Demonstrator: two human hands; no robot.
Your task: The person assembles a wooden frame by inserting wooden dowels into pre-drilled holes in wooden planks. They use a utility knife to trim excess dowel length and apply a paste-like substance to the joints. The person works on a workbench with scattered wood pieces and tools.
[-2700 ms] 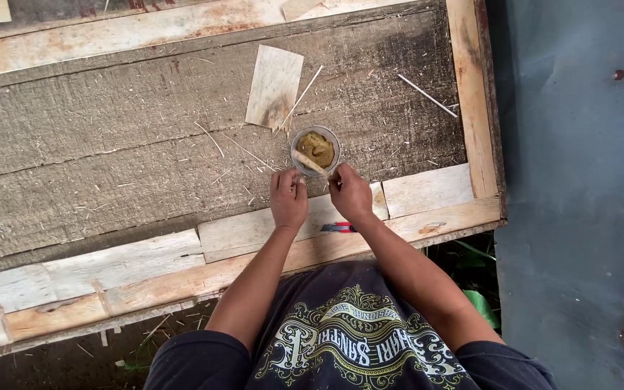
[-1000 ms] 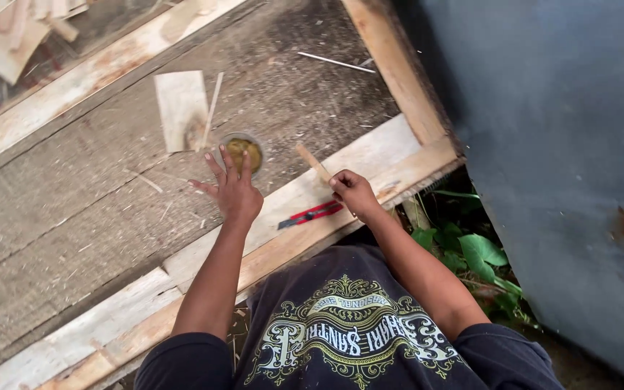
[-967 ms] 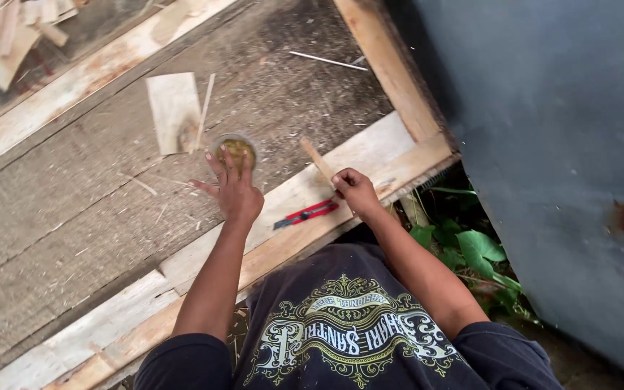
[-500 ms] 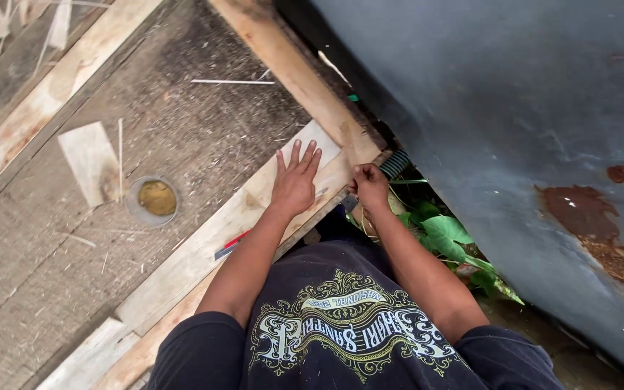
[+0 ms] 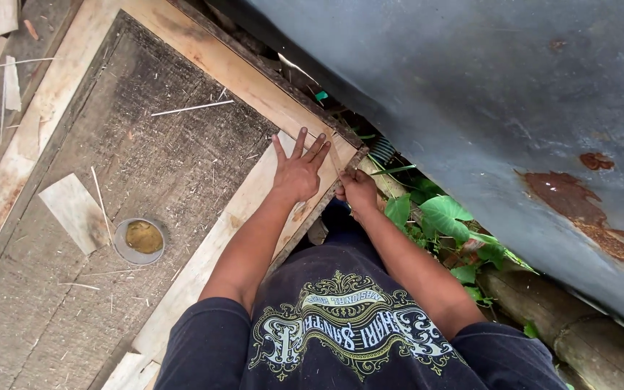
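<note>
My left hand lies flat with fingers spread on the pale plank that edges the wooden platform, near its corner. My right hand is closed around a thin wooden stick and holds it against the corner edge of the frame. A small round tin of yellowish paste stands on the rough dark boards to the left, well away from both hands.
A flat pale wood offcut and loose thin sticks lie on the boards. A grey rust-spotted metal sheet rises on the right. Green leaves and a log fill the gap below it.
The view has swung right. Both hands left the tin and moved to the platform's right corner; my left hand now presses flat on the plank, my right still holds the stick.
</note>
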